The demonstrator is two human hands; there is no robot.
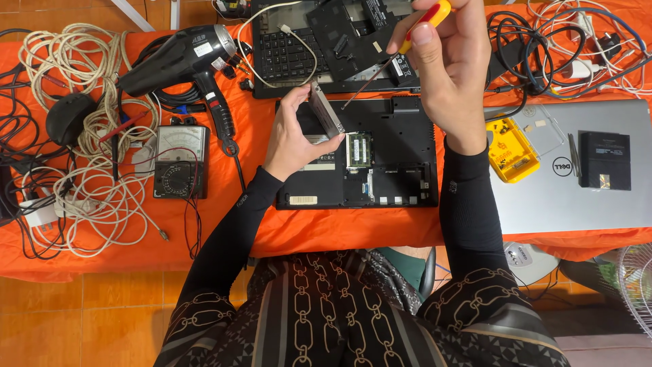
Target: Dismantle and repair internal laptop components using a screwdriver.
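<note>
Your left hand [293,136] held a flat metal drive [327,112]. Your thumb was on one side and your fingers were on the other, so the hand was partly closed around it. The drive stood on its edge, tilted, just above the top left part of the open laptop [380,160].

Your right hand [454,64] was closed around a screwdriver [401,47]. The handle was yellow and red, and it stuck out between your fingers near the top. The thin dark shaft pointed down and to the left. Its tip was very close to the drive, but you could not tell if it touched.

The open laptop lay upside down on the orange table [326,231], right in front of you. Its cover was off, and a small green memory card [358,148] showed in the middle.

Another laptop [292,54], with its keys showing, lay behind the open one. A black panel [353,34] rested on top of it.

To your left were a black heat gun [183,58], a meter [180,162] and a pile of white cables [88,136]. To your right lay a silver laptop [598,197] with a yellow box [511,151] and a black box [604,160] on it.
</note>
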